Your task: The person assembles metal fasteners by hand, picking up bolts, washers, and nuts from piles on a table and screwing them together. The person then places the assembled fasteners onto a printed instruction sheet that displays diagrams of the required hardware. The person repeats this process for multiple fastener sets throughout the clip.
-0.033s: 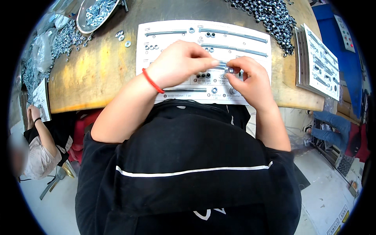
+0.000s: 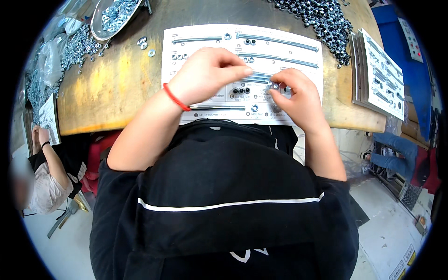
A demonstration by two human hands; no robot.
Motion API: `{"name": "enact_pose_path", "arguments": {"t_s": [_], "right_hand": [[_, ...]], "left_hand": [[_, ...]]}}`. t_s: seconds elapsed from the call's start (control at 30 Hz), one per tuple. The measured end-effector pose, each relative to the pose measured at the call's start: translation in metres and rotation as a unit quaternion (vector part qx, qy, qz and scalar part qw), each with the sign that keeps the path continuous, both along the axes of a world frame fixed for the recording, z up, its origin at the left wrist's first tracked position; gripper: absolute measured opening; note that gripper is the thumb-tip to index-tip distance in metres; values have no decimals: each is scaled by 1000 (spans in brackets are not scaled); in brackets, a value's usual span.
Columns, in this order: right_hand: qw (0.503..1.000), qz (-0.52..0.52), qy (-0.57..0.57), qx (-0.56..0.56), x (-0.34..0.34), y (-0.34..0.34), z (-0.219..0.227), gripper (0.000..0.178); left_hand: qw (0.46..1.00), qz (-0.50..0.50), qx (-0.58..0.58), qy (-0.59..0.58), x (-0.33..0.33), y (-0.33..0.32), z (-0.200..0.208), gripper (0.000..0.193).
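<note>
A white printed card (image 2: 170,84) lies in front of me, showing long silver bolts (image 2: 280,42), nuts (image 2: 241,91) and washers; I cannot tell which are real and which are printed. My left hand (image 2: 210,77), with a red bracelet (image 2: 175,96) on its wrist, hovers over the card's middle. Its thumb and forefinger are pinched together, and anything between them is hidden. To the right, my right hand (image 2: 298,95) grips small round silver washers (image 2: 274,86) between thumb and fingers, just above the card.
Dark-centred nuts (image 2: 322,23) are heaped at the far right. A metal bowl (image 2: 96,29) of washers stands far left, near loose hardware (image 2: 77,49) and plastic bags (image 2: 49,60). A stack of cards (image 2: 382,74) stands at the right edge. Another person's hand (image 2: 39,135) is at left.
My left hand has drawn slightly left, away from the right hand's fingertips. My right hand stays nearly in place with the washers.
</note>
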State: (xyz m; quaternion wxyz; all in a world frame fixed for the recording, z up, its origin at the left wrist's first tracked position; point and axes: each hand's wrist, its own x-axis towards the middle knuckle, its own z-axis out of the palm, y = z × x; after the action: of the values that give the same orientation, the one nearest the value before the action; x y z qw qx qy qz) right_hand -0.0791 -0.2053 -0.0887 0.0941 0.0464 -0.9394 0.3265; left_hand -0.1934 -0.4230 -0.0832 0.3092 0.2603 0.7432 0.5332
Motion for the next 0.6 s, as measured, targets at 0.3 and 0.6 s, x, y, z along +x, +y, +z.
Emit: {"name": "enact_pose_path", "arguments": {"t_s": [0.3, 0.6], "right_hand": [[988, 10, -68, 141, 6, -5, -10, 23], [998, 2, -47, 35, -7, -26, 6, 23]], "left_hand": [[952, 247, -148, 108, -34, -109, -17, 27], [871, 344, -226, 268, -80, -149, -72, 26]]}}
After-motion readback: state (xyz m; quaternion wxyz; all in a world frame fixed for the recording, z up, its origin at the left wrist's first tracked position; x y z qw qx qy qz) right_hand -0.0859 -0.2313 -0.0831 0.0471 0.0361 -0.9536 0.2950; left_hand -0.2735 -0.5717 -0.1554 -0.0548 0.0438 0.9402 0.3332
